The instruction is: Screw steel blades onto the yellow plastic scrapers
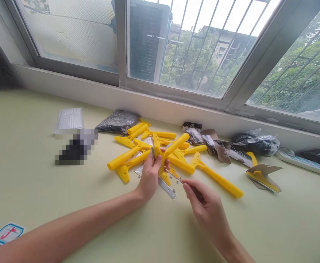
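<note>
A yellow scraper (177,144) is held up over the middle of the tabletop (107,223) by the left hand (149,177), whose grip is clamped around its neck, with the handle tilted toward the far right. A slim metal tool (173,176) is pinched in the grip of the right hand (210,206), at the near right, with its shaft pointed left and away toward the scraper; whether the scraper is touched by its tip cannot be told.

Beneath and beyond the left hand, a loose heap of yellow handles (123,157) is spread, some crossed over others. A flat metal strip (167,189) is seen just below the left hand, and small metal pieces (177,181) are scattered between the two hands.

On the far left, a clear plastic case (70,118) is laid near a dark plastic-wrapped bundle (118,121); a patch (77,148) on the near side of the case is blurred by pixels. On the right, a yellow piece (261,179) is partly covered by folded brown card (266,169). Behind it, a clear bag with dark contents (255,141) is placed near the wall.
</note>
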The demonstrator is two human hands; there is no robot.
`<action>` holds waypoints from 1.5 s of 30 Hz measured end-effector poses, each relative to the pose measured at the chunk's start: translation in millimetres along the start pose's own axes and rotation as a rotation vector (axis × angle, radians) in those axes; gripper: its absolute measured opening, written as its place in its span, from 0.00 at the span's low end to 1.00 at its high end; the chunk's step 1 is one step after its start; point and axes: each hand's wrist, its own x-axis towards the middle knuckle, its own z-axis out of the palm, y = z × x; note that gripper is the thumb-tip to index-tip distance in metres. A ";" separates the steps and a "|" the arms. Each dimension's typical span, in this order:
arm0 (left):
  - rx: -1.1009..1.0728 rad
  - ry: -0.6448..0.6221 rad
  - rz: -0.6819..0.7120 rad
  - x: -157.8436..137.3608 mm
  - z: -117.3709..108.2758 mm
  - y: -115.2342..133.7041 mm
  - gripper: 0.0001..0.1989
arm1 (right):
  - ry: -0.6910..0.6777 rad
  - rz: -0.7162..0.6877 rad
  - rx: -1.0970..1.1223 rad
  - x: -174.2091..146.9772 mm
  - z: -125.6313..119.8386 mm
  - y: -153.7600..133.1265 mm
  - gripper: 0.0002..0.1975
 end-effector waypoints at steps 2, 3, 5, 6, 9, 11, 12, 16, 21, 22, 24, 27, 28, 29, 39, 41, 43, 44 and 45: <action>-0.025 -0.008 -0.003 -0.7 0.4 0.0 0.14 | 0.001 -0.026 -0.012 -0.2 0.7 0.3 0.15; -0.034 -0.013 -0.004 -1.3 0.6 0.0 0.15 | 0.002 -0.034 -0.017 -0.2 1.0 0.2 0.14; -0.042 -0.024 -0.006 -2.3 1.0 0.1 0.15 | 0.006 -0.047 -0.029 -0.3 1.4 -0.2 0.14; -0.043 -0.028 -0.007 -2.7 1.0 0.1 0.15 | 0.008 -0.054 -0.032 -0.3 1.4 -0.5 0.14; -0.033 -0.040 -0.007 -3.8 1.1 0.2 0.14 | 0.002 -0.070 -0.033 -0.1 1.8 -0.5 0.14; -0.021 -0.051 -0.007 -4.8 1.2 0.4 0.13 | 0.002 -0.078 -0.032 0.5 2.5 0.4 0.13; -0.014 -0.058 -0.007 -5.4 1.2 0.6 0.13 | 0.003 -0.078 -0.034 1.0 3.1 1.0 0.13; 0.017 -0.087 -0.004 -7.9 1.2 1.5 0.12 | -0.001 -0.058 -0.038 1.7 5.3 2.6 0.15; 0.077 -0.123 0.021 -10.8 1.1 2.2 0.12 | -0.078 0.103 -0.032 -1.4 1.1 -2.7 0.22; 0.110 -0.135 0.037 -11.5 1.2 2.2 0.12 | -0.108 0.154 -0.019 -1.7 -1.0 -4.1 0.24; 0.182 -0.165 0.076 -12.9 1.4 2.5 0.13 | -0.163 0.240 0.033 -1.4 -5.5 -5.7 0.27; 0.235 -0.208 0.113 -14.1 1.8 3.3 0.13 | -0.203 0.293 0.148 1.1 -9.7 -4.5 0.26; 0.237 -0.217 0.116 -14.2 2.0 3.6 0.13 | -0.199 0.290 0.169 1.9 -9.7 -3.3 0.25; 0.241 -0.224 0.121 -14.1 2.1 3.9 0.13 | -0.181 0.271 0.173 2.4 -9.0 -2.1 0.24; 0.276 -0.222 0.122 -14.6 2.6 2.4 0.13 | -0.106 0.189 0.020 -2.0 2.0 -2.5 0.22; 0.280 -0.227 0.126 -14.6 1.9 1.2 0.13 | -0.116 0.189 0.012 -1.4 0.7 -2.6 0.23; 0.285 -0.235 0.132 -14.4 1.0 0.0 0.13 | -0.114 0.193 0.023 -0.1 -0.2 -1.5 0.22; 0.288 -0.240 0.135 -14.3 0.6 -0.5 0.13 | -0.111 0.197 0.037 0.6 -0.3 -0.7 0.21; 0.291 -0.243 0.138 -14.2 0.1 -1.0 0.14 | -0.108 0.205 0.054 1.3 -0.2 0.0 0.20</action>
